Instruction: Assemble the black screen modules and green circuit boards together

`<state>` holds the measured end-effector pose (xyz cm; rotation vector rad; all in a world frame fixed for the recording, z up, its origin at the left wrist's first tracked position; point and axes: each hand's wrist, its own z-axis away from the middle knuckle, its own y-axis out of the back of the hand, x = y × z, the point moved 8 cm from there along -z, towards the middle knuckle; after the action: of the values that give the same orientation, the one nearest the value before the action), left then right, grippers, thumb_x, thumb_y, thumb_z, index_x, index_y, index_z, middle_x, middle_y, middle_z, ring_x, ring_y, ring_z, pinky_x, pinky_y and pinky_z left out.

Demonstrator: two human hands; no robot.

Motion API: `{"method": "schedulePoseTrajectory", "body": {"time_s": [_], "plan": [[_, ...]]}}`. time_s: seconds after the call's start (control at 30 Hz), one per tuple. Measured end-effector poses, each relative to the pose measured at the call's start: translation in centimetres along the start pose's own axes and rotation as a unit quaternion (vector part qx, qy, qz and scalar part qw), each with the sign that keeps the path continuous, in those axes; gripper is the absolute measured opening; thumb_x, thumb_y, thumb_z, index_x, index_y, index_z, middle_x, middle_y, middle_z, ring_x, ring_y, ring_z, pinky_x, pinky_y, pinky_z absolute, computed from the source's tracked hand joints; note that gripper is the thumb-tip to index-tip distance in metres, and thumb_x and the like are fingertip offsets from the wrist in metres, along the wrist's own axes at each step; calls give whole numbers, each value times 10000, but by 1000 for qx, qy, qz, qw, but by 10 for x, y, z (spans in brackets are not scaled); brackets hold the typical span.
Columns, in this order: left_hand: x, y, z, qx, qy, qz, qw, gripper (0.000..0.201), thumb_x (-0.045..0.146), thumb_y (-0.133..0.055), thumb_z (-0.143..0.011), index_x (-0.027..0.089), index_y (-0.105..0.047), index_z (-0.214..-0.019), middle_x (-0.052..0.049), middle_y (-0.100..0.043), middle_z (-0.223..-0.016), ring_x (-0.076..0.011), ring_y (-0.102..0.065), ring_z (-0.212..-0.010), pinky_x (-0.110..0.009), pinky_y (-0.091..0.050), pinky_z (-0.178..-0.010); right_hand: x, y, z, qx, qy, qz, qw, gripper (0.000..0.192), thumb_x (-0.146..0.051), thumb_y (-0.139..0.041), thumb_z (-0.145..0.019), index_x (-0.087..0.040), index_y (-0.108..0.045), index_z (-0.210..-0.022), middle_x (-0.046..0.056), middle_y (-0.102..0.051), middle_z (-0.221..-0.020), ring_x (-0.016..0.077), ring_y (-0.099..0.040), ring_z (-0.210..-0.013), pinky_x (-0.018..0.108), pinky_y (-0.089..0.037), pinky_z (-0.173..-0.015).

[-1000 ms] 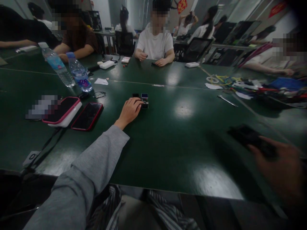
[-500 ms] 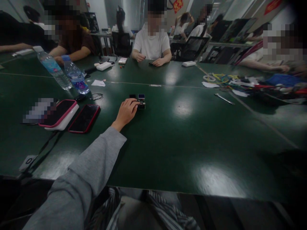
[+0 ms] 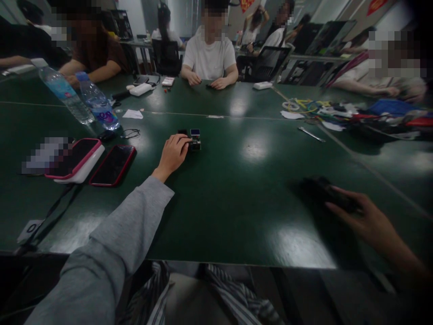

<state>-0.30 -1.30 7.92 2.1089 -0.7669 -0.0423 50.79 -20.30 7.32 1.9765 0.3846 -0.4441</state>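
Observation:
My left hand (image 3: 173, 152) reaches out over the green table, its fingers curled down onto a small electronic device (image 3: 195, 140) with a little square screen at its far end. The hand covers part of the device's left side, next to a small black piece (image 3: 182, 132). At the right, my right hand (image 3: 363, 212) grips a black object (image 3: 329, 192) between thumb and fingers, just above or at the tabletop. Motion blur hides what kind of object it is. A dark shadow lies beneath it.
Two water bottles (image 3: 99, 106), a red-edged phone (image 3: 113, 165) and a pink-cased phone (image 3: 75, 158) are at the left. A metal wrench-like tool (image 3: 311, 134) lies near a heap of cables (image 3: 324, 110) at the right. Across the table (image 3: 230, 198) sits a person in white (image 3: 210, 56).
My right hand has come into view from the right with the black object. My left hand stays on the device. The whole scene has shifted slightly left and up.

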Motion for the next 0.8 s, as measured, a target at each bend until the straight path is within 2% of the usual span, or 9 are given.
{"method": "schedulePoseTrajectory", "body": {"time_s": [0.07,0.13,0.23,0.3,0.37,0.43,0.5,0.67,0.8], "plan": [[-4,0,0,8,4,5,1000,309,287,-379,-1038,220,-620,-1221,-96,-629,-1291,-248,-557,-1201,-425,-477,-999,-42,-57,-22,-82,46,-55,994,601,-758,-637,-811,-424,-607,-1310,178,-658,-1224,388,-666,-1029,608,-518,-859],[-9,0,0,20,14,15,1000,304,289,-387,-1038,216,-622,-1216,-94,-631,-1283,-241,-560,-1197,-422,-474,-1010,-113,-105,-36,-170,128,-123,969,555,-641,-618,-900,-351,-568,-1370,137,-634,-1288,345,-636,-1132,580,-513,-975],[-22,0,0,52,44,48,997,279,288,-416,-1030,223,-639,-1184,-85,-640,-1253,-234,-568,-1199,-417,-464,-1040,-223,-155,-40,-286,243,-208,903,531,-570,-549,-974,-309,-517,-1436,99,-582,-1375,300,-554,-1272,557,-456,-1095],[-32,1,0,80,65,86,991,259,281,-436,-1020,214,-655,-1142,-87,-647,-1204,-227,-579,-1187,-403,-458,-1059,-266,-175,-46,-303,274,-234,882,509,-559,-504,-1004,-316,-502,-1451,77,-556,-1416,278,-514,-1320,545,-419,-1133],[-43,0,1,93,88,133,983,245,267,-451,-1009,202,-663,-1114,-90,-651,-1171,-221,-596,-1155,-387,-467,-1053,-279,-189,-63,-247,269,-245,898,510,-566,-456,-1022,-315,-483,-1465,76,-538,-1438,271,-494,-1340,542,-399,-1144],[-57,-2,2,104,135,167,971,239,248,-459,-997,199,-666,-1106,-93,-649,-1159,-218,-616,-1106,-382,-493,-1013,-276,-200,-82,-158,258,-223,927,552,-596,-433,-1018,-293,-467,-1478,93,-523,-1459,285,-463,-1370,554,-370,-1157],[-66,-3,4,117,175,183,960,237,220,-466,-982,202,-668,-1104,-90,-647,-1160,-210,-628,-1061,-378,-506,-985,-271,-215,-96,-107,260,-171,944,615,-623,-414,-1011,-274,-414,-1518,101,-459,-1535,299,-398,-1427,566,-337,-1171],[-63,-10,2,90,173,191,962,230,189,-500,-950,199,-671,-1103,-86,-650,-1157,-199,-635,-983,-380,-512,-957,-277,-246,-100,-124,309,-53,941,702,-592,-385,-1024,-282,-176,-1619,37,-173,-1691,272,-173,-1547,546,-245,-1219],[-61,-16,0,64,165,199,964,219,181,-515,-941,198,-687,-1076,-83,-656,-1141,-206,-635,-1001,-386,-514,-957,-281,-253,-94,-169,330,-29,928,715,-548,-385,-1036,-278,-99,-1633,33,-182,-1689,266,-169,-1550,535,-234,-1227]]}}
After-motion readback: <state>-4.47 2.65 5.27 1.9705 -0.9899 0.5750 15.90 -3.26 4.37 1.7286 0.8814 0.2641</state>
